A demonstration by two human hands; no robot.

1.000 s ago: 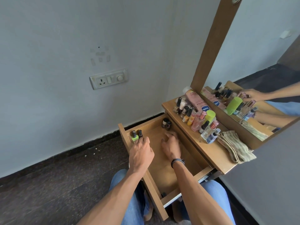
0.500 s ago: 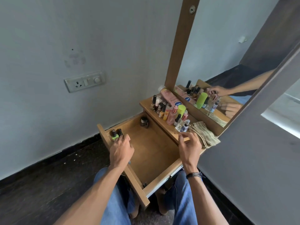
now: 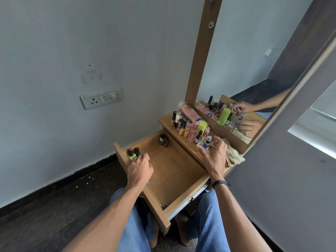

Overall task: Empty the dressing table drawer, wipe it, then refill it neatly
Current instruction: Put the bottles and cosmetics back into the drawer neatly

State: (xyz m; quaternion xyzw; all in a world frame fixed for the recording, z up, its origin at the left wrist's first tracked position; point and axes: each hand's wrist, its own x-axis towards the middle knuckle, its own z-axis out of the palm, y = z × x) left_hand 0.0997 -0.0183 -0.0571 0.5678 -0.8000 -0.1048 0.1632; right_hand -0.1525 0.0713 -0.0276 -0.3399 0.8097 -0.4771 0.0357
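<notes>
Drawer [image 3: 156, 204] stood pulled out over the lap, its wooden floor mostly bare; judged refill stage, only begun.

Left hand [image 3: 140, 168] lay knuckles-up over the drawer's left wall, fingers curled down against a green nail polish bottle [image 3: 132, 155] in the far-left corner. Two dark-capped nail polish bottles [image 3: 134, 151] stood upright just beside it. Could not tell whether the fingers pinched the green bottle or only touched it.

Two small dark jars [image 3: 163, 140] sat in the drawer's far corner, under the desk's front edge.

Right hand [image 3: 214, 153] hovered released over the front edge of the desk [image 3: 185, 144], fingers spread, holding nothing, just beside a clear glass perfume bottle [image 3: 200, 140] and a small purple-tinted bottle [image 3: 207, 144].

The remaining cosmetics stood packed along the desk's left and middle: yellow and orange polish bottles, a lime-capped bottle [image 3: 202, 126], and a pink lotion tube [image 3: 189, 114] lying against the mirror [image 3: 236, 79]. A folded beige cloth [image 3: 234, 155] lay at the desk's right front corner.

Handling judgement: the bottles looked small, light, rigid, smooth glass, top-heavy under tall caps, and so closely packed that a neighbour could tip. Best taken one at a time, pinched around the body just below the cap, lifted straight up. Lotion tube: soft, gripped mid-body.
</notes>
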